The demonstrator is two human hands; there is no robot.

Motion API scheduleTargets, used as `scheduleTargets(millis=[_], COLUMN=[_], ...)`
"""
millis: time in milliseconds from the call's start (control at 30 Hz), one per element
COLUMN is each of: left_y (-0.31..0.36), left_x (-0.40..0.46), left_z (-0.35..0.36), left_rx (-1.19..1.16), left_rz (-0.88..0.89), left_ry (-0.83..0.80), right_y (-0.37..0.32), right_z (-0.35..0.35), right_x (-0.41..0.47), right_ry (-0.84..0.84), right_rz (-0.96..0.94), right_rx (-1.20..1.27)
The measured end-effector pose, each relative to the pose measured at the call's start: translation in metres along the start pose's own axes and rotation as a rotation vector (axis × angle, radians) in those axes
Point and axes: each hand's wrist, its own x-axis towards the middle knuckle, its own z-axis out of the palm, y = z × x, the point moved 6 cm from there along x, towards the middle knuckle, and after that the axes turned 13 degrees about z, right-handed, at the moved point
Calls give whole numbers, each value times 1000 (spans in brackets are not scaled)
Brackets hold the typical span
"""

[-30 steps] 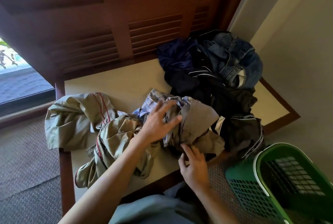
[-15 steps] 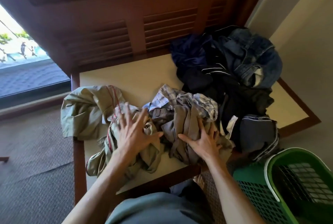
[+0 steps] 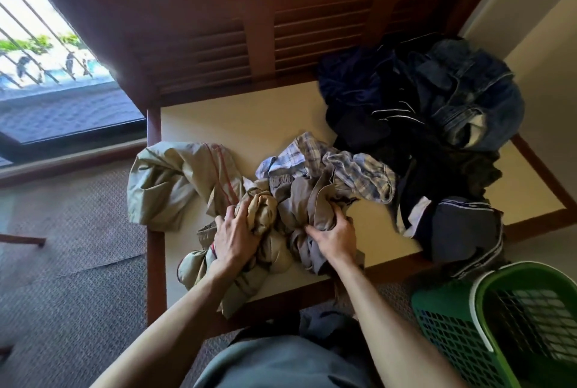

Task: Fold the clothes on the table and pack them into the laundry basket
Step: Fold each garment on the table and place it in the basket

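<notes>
A crumpled khaki garment with red piping [image 3: 168, 181] sprawls over the table's left front part. My left hand [image 3: 232, 239] grips a bunched fold of it near the middle. Beside it lies a grey-brown garment [image 3: 315, 200], and my right hand [image 3: 335, 231] has its fingers curled into that cloth. A blue plaid shirt [image 3: 352, 172] lies just behind both. A green laundry basket [image 3: 480, 322] stands on the floor at the lower right, its inside mostly out of frame.
A heap of dark clothes [image 3: 384, 100] and blue jeans [image 3: 468, 91] covers the table's [image 3: 237, 119] back right. Dark trousers with white stripes [image 3: 465, 228] hang over the right front edge. Wooden louvred shutters rise behind the table. Carpet lies to the left.
Both hands went from lying spread on the clothes to closing on them: the left now bunches khaki fabric, the right digs into the grey-brown cloth. The camera has tilted slightly.
</notes>
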Motion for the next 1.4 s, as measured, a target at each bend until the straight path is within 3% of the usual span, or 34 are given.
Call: scheduleTargets(millis=[233, 400, 633, 867, 1033, 1200, 1400], left_y=[71, 187, 389, 542, 607, 663, 731], left_x=[-28, -39, -85, -119, -110, -104, -111], left_z=[-39, -51, -4, 78, 114, 126, 164], left_rx=[-270, -460, -689, -754, -730, -825, -903], left_rz=[128, 295, 654, 806, 814, 812, 805], left_ry=[153, 78, -171, -286, -289, -329, -467], right_y=[21, 58, 173, 304, 375, 429, 448], right_z=[-79, -203, -383, -507, -547, -550, -553], right_x=[-19, -63, -125, -149, -124, -71, -67], right_ry=[-27, 70, 373, 740, 817, 647, 661], right_rz=[-63, -113, -87, 62, 228, 452, 476], right_rx=[252, 511, 683, 697, 510, 295, 430])
